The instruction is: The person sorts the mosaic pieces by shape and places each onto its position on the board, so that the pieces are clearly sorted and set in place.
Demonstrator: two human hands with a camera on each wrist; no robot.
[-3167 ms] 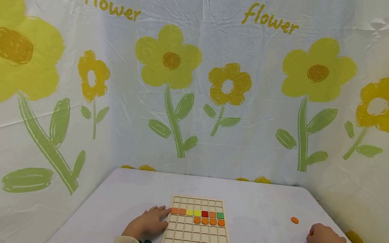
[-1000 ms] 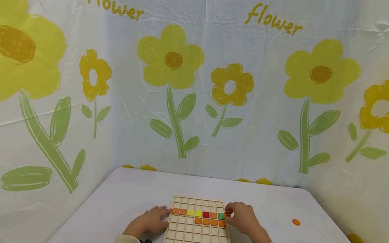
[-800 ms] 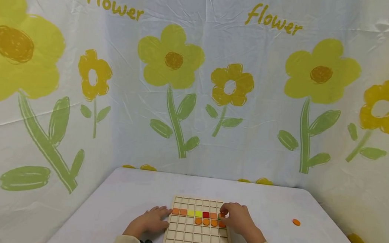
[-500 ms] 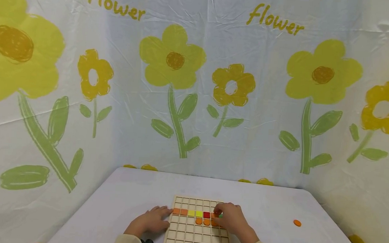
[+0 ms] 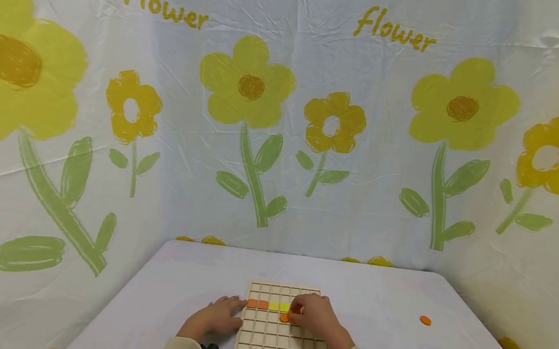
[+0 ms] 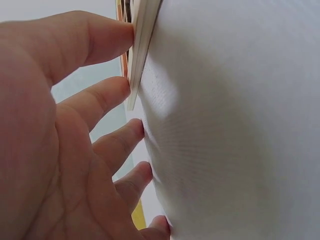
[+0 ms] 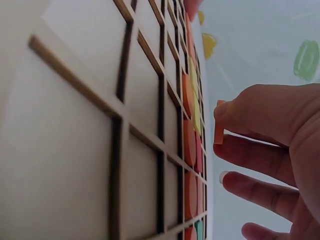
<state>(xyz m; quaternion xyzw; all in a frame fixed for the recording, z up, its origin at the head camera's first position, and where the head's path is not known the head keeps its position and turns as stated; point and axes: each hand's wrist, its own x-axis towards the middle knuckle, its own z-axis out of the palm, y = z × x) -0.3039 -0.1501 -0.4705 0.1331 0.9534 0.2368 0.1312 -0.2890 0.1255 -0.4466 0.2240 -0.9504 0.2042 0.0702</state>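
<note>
A wooden grid board [image 5: 262, 339] lies on the table. My left hand [image 5: 215, 316] rests at its left side; in the left wrist view the thumb and index fingertips touch the board's edge [image 6: 142, 50], and the other fingertips meet the white tabletop. Over the board's middle, my right hand [image 5: 320, 317] pinches an orange disc [image 7: 219, 125] between thumb and index finger, above the surface. A row of square tiles holds orange tiles [image 5: 257, 304], yellow tiles [image 5: 279, 306], and a red tile [image 7: 198, 154]. Orange discs [image 7: 190, 142] sit in the row beside it, mostly hidden by my right hand in the head view.
One loose orange disc [image 5: 425, 320] lies on the white table [image 5: 378, 292] to the right. A curtain [image 5: 378, 202] printed with yellow flowers hangs around the table's back and sides.
My right hand came from the table's right side with an orange disc, reached the board's right edge, and moved left over the tile row. My left hand stayed in place.
</note>
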